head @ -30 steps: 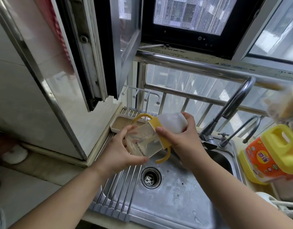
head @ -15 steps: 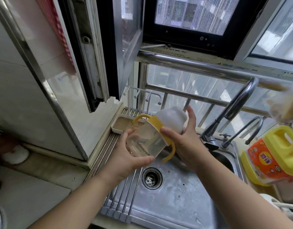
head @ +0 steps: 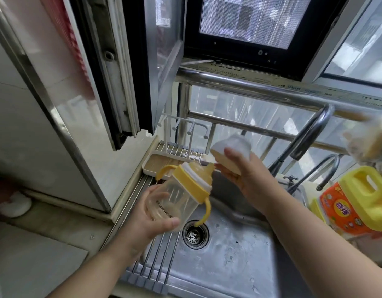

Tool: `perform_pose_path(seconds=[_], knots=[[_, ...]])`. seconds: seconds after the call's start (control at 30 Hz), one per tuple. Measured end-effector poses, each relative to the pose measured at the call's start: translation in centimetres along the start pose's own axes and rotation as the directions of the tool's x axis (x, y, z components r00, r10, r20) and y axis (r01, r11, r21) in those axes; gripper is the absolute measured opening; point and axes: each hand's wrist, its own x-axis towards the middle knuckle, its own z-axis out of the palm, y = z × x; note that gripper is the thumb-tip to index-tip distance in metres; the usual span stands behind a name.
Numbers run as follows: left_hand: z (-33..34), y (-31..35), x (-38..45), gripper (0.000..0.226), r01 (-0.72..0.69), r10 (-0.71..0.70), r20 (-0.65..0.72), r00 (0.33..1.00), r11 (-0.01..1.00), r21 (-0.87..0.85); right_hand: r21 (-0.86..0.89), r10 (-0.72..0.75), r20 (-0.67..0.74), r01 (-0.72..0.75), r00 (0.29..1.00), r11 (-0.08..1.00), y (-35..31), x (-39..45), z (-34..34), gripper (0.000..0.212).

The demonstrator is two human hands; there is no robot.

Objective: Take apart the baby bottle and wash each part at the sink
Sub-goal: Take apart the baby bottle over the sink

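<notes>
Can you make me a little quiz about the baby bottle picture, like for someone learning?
1. True or false: the cap is screwed onto the bottle.
2. Which hand holds the bottle? A) left hand B) right hand C) neither
3. Fill in: the drain sits in the bottom of the ____.

Key:
1. False. The right hand holds the cap apart from the bottle, and the yellow collar and spout are uncovered.
2. A. The left hand grips the clear body.
3. sink
</notes>
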Motion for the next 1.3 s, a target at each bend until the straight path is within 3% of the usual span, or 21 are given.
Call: perform_pose_path(seconds=[0.07, 0.13, 0.2, 0.27, 0.5, 0.6, 0.77, 0.9, 0.97, 1.03, 1.07, 1.13, 1.2, 1.3], knots=[[-0.8, -0.3, -0.9, 0.100, 0.010, -0.008, -0.042, 0.999, 0.999, 0.034, -0.127, 0.164, -0.075, -0.173, 0.984, 0.977, 2.3, 0.8, 0.1, 0.088], [-2.0, -1.2, -1.5, 0.093, 0.030, -0.024, -0.114, 0.993, 0.998, 0.046, -0.340, 0.237, -0.135, -0.270, 0.962, 0.901, 5.3, 1.6, 0.5, 0.077], [-3.4, -2.0, -1.8, 0.082, 0.073, -0.063, -0.184, 0.981, 0.996, 0.051, -0.502, 0.227, -0.111, -0.252, 0.968, 0.827, 8.0, 2.4, 1.4, 0.071], [-4.9, -2.8, -2.0, 0.082, 0.101, -0.087, -0.239, 0.967, 0.994, 0.048, -0.553, 0.187, -0.078, -0.199, 0.979, 0.809, 10.2, 3.6, 2.6, 0.075], [-7.8, -4.3, -4.1, 0.089, 0.114, -0.114, -0.287, 0.951, 0.993, -0.016, -0.462, 0.199, -0.033, -0.192, 0.979, 0.866, 14.2, 7.1, 8.0, 0.067], [-8.3, -4.5, -4.9, 0.085, 0.101, -0.107, -0.286, 0.952, 0.994, -0.036, -0.525, 0.131, -0.008, -0.116, 0.991, 0.843, 15.6, 8.3, 9.5, 0.068], [-8.2, -4.3, -5.1, 0.085, 0.098, -0.111, -0.301, 0.947, 0.993, -0.058, -0.739, 0.091, -0.042, -0.092, 0.995, 0.667, 16.1, 9.4, 11.7, 0.071], [-7.9, -4.3, -4.9, 0.087, 0.090, -0.100, -0.299, 0.949, 0.995, -0.048, -0.857, 0.078, 0.050, 0.003, 0.996, 0.515, 16.1, 9.2, 11.5, 0.084], [-7.6, -4.3, -4.8, 0.088, 0.089, -0.101, -0.287, 0.953, 0.994, -0.055, -0.801, 0.046, 0.016, -0.015, 0.999, 0.598, 14.9, 8.1, 10.8, 0.081], [-6.9, -4.2, -4.4, 0.090, 0.085, -0.100, -0.286, 0.953, 0.994, -0.062, -0.521, 0.022, -0.041, -0.040, 0.999, 0.853, 12.5, 6.3, 9.8, 0.058], [-6.3, -4.1, -4.1, 0.092, 0.083, -0.099, -0.292, 0.951, 0.994, -0.064, -0.321, 0.094, -0.026, -0.097, 0.995, 0.942, 11.0, 5.1, 9.5, 0.045], [-4.7, -3.8, -3.3, 0.094, 0.065, -0.081, -0.302, 0.950, 0.996, -0.063, -0.088, 0.239, 0.144, -0.228, 0.960, 0.970, 8.6, 2.5, 8.7, 0.037], [-2.5, -3.3, -2.3, 0.091, 0.042, -0.052, -0.295, 0.954, 0.998, -0.041, -0.205, 0.249, 0.251, -0.200, 0.935, 0.958, 7.4, 0.9, 8.4, 0.052], [0.2, -2.5, -1.1, 0.095, 0.033, -0.037, -0.245, 0.969, 0.999, -0.020, -0.241, 0.152, 0.089, -0.127, 0.984, 0.962, 6.2, -0.2, 7.7, 0.079]])
